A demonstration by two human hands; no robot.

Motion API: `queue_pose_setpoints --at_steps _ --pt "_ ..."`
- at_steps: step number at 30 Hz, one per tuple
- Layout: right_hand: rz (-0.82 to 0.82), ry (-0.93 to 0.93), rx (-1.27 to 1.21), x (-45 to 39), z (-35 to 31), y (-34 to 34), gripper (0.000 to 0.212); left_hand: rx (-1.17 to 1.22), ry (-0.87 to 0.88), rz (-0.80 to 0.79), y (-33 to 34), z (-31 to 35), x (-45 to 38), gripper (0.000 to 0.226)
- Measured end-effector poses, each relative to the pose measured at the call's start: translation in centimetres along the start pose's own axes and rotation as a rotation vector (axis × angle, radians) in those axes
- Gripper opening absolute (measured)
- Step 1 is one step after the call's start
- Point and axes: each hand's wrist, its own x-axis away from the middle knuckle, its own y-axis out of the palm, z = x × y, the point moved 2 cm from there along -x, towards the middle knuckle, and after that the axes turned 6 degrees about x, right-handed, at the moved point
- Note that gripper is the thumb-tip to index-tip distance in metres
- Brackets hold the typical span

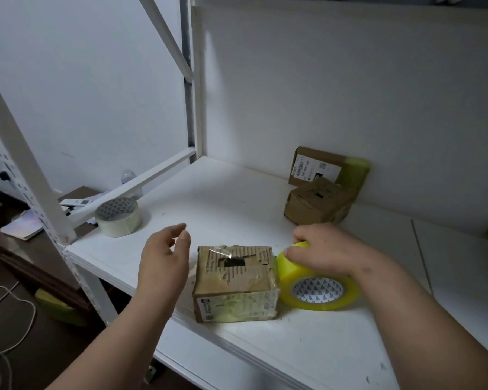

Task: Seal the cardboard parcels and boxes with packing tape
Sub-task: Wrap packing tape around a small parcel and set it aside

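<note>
- Head view shows the right hand (326, 250) curled over the top of a yellow-tinted roll of clear packing tape (319, 282), which rests tilted on the white shelf board (307, 358), touching the box.
- Left hand (164, 258) hovers relaxed and empty beside the small torn brown cardboard box (235, 284).
- That box looks light and crushable: ripped corrugated top with a hole, glossy old tape on its sides; best steadied by its side walls.
- Farther off: a pale tape roll (119, 217) and two taped brown parcels (323, 190).
</note>
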Motion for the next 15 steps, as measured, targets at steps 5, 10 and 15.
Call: queue_pose_setpoints --at_steps 5,10,15 --pt "-0.004 0.014 0.010 0.0 -0.2 0.0 0.035 0.210 -0.267 -0.411 1.5 -1.1 3.2 0.069" --pt "-0.016 0.004 0.025 0.0 -1.0 0.0 0.036 0.515 -0.499 -0.478 1.4 -1.0 2.5 0.068" --pt "0.001 0.014 0.020 0.5 -1.7 -0.2 0.034 0.505 -0.510 -0.494 1.4 -0.2 1.1 0.061"
